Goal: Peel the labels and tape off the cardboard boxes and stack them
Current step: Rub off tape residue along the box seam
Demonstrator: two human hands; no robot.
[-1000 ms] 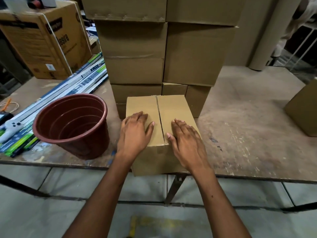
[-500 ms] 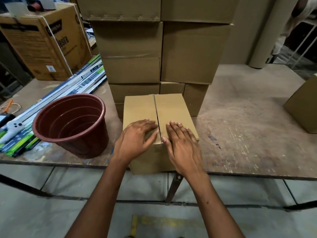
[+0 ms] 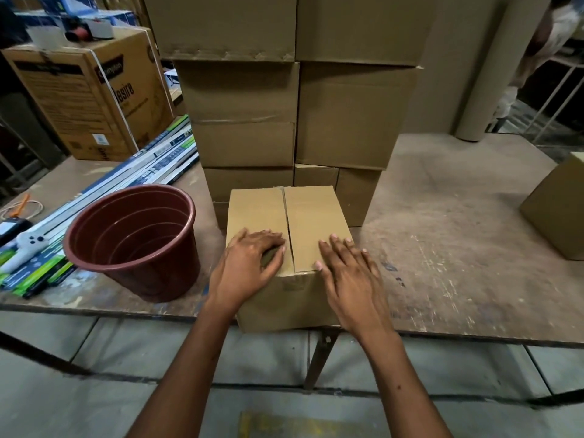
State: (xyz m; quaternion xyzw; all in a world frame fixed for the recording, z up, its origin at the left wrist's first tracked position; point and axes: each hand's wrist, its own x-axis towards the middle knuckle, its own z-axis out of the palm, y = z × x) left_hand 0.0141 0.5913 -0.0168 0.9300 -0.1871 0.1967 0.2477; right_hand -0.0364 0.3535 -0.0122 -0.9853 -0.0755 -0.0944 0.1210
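1. A small plain cardboard box (image 3: 311, 222) sits upright at the counter's near edge, its two top flaps closed along a centre seam.
2. Just behind it, a stack of brown cardboard boxes (image 3: 347, 115) rises in two columns, several layers high.
3. Another cardboard box (image 3: 559, 213) stands at the counter's far right.
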